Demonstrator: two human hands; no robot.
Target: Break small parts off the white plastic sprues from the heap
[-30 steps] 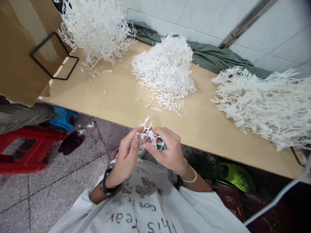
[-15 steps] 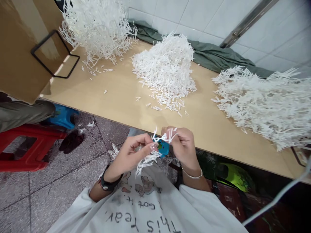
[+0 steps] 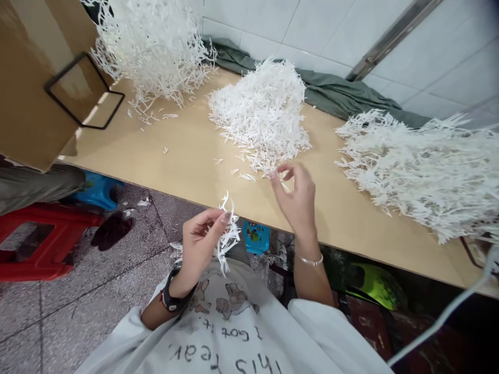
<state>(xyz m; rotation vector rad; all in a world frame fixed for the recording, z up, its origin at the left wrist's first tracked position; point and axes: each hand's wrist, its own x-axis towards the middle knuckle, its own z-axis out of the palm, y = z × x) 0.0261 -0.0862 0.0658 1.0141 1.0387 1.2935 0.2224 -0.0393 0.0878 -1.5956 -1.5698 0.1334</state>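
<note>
My left hand [image 3: 199,246] is raised near my chest, with thumb and fingers pinching a white branched plastic piece [image 3: 227,234]. My right hand [image 3: 296,195] reaches out over the wooden tabletop [image 3: 167,156], fingers loosely apart and holding nothing I can see. Its fingertips are just in front of a heap of white plastic bits [image 3: 259,111], close to the loose bits [image 3: 247,176] at its front edge. Larger white tangled masses lie at the right [image 3: 421,171] and the far left [image 3: 152,47].
A small blue object [image 3: 256,237] lies below the table edge. At the left are a cardboard panel [image 3: 35,78], a co-worker's trouser leg [image 3: 35,182], and a red stool [image 3: 39,244]. A grey-green cloth [image 3: 327,91] runs along the tiled wall behind the table.
My right hand has moved away from my left and forward over the table towards the heap. My left hand keeps the white piece and has moved slightly left.
</note>
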